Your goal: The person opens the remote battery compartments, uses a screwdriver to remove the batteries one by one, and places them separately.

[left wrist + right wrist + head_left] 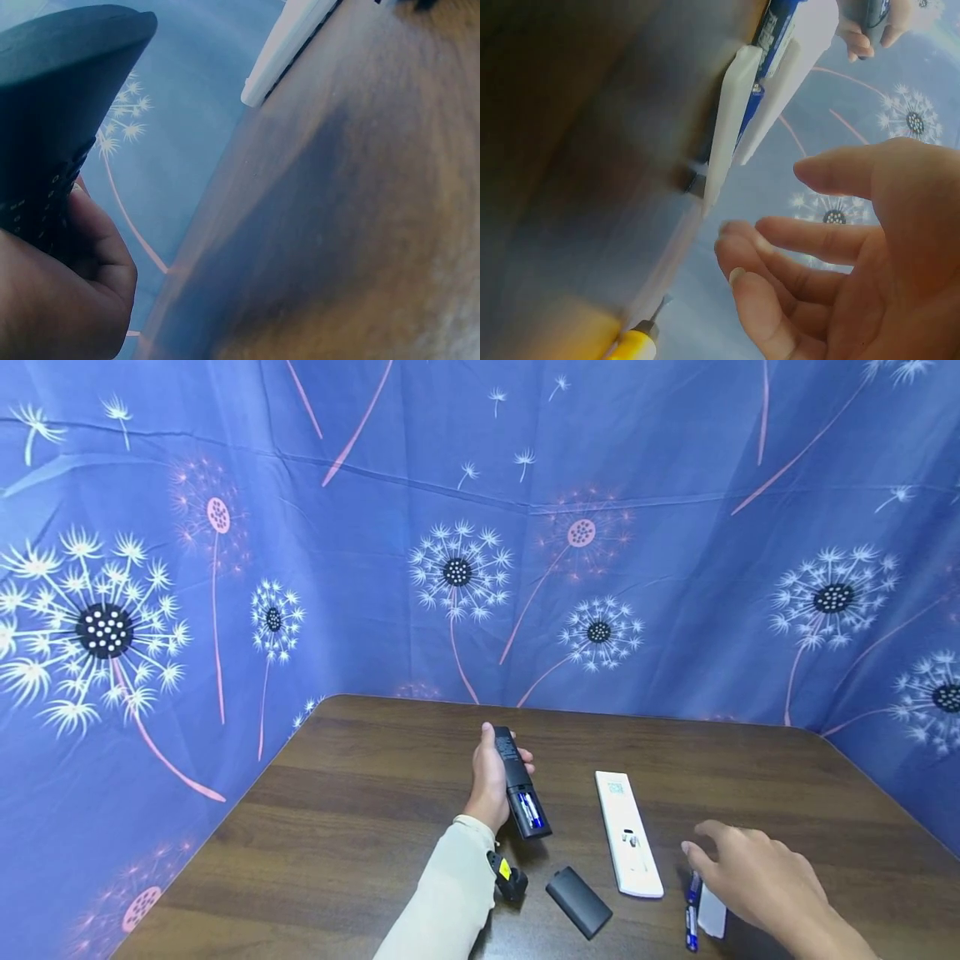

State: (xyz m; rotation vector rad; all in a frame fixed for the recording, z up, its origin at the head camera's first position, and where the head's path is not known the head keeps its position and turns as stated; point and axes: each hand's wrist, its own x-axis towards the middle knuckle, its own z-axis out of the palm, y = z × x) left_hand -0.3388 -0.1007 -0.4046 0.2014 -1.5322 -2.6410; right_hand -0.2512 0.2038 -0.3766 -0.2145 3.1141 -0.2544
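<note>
Black remote: the slim black plastic remote control (pixel 512 764) is resting in the left hand (pixel 489 777), above the surface (pixel 337 827); its long axis is slanting so that the open battery end is pointing toward the person and slightly right.
Battery bay: blue-and-silver cylindrical cells (pixel 531 810) are sitting inside it, facing up.
Left hand: it is gripping the black remote, thumb along one side, fingers curling round the other.
Right hand: the right hand (pixel 761 877) is holding nothing, its fingers bending loosely.
Loose batteries: the loose blue batteries (pixel 692 928) are lying just beside the right hand, on its thumb side, their long axis running toward the person; the left hand is lying well apart from them.
White cover: a small white plastic piece (pixel 711 914) is lying alongside these batteries, partly under the right hand.
White remote: the long white plastic remote (pixel 615 810) is lying between the hands.
Black cover: a black rectangular plastic cover (pixel 579 902) is lying nearer the person.
Backdrop: blue dandelion-printed cloth (pixel 360 568) is hanging behind.
</note>
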